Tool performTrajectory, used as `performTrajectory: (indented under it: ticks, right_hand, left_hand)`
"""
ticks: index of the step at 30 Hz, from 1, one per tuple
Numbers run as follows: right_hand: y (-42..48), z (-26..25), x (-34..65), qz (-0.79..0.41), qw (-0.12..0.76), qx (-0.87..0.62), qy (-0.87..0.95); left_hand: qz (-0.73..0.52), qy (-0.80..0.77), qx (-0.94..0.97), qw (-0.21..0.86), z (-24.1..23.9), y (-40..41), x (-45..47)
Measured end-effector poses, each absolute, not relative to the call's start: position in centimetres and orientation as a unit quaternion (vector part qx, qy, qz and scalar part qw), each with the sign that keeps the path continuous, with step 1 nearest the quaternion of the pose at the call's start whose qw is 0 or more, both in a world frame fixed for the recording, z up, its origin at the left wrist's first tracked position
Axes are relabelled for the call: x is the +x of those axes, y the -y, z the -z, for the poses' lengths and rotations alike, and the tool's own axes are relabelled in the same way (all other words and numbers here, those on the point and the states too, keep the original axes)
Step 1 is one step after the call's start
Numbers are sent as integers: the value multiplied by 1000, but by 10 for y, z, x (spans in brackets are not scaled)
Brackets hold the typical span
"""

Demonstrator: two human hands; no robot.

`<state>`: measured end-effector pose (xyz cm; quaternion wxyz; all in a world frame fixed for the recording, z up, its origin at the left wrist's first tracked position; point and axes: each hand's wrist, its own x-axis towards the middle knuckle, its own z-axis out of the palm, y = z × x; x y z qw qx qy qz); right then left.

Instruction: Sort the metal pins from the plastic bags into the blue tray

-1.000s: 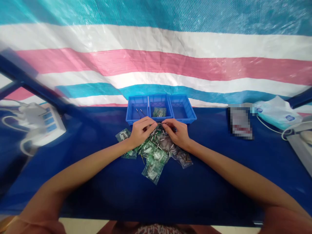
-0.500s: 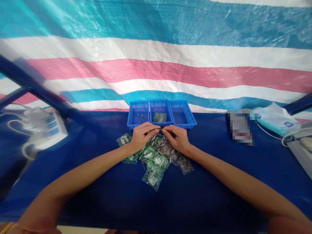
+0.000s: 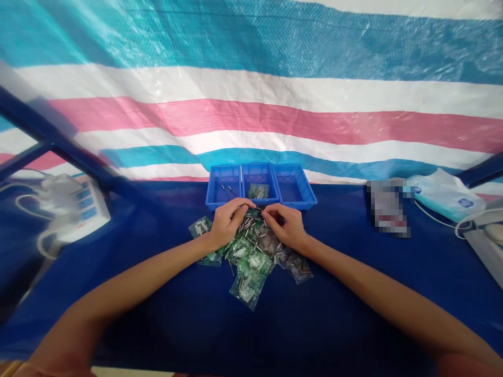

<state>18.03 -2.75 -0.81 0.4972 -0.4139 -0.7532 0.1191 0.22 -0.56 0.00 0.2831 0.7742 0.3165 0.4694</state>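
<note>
Above a pile of small metal pins and clear plastic bags, both my hands meet with their fingertips close together. My left hand has thumb and index finger curled toward each other; what lies between them is too small to make out. My right hand pinches at the end of a thin dark metal piece, partly hidden by the fingers. Just behind the hands stand three joined blue bins. Two thin rods lean in the left bin, and a small filled bag lies in the middle bin.
The right bin stands beside the middle one. On the left of the blue table sits a white power strip with plugs and cables. A blurred-out item and a blue-white plastic pack lie at the right. Striped sheeting hangs behind.
My left thumb has drawn back to the left from the meeting point, leaving a small gap between the hands. My right hand has hardly moved, and the view has tilted slightly.
</note>
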Motion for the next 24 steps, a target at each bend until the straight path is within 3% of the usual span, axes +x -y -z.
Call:
performTrajectory:
  ticks: [5,13,24]
  right_hand:
    - [27,10,180,-125,495,-416,752]
    - [28,9,181,-131,493,-412,755]
    - [26,10,182,-137,488,-409,759]
  left_hand:
    - [-478,-299,768,302,2,5,2]
    - [-484,-265,815,176,1,1,4]
    - [-474,-278,811,202,3,0,4]
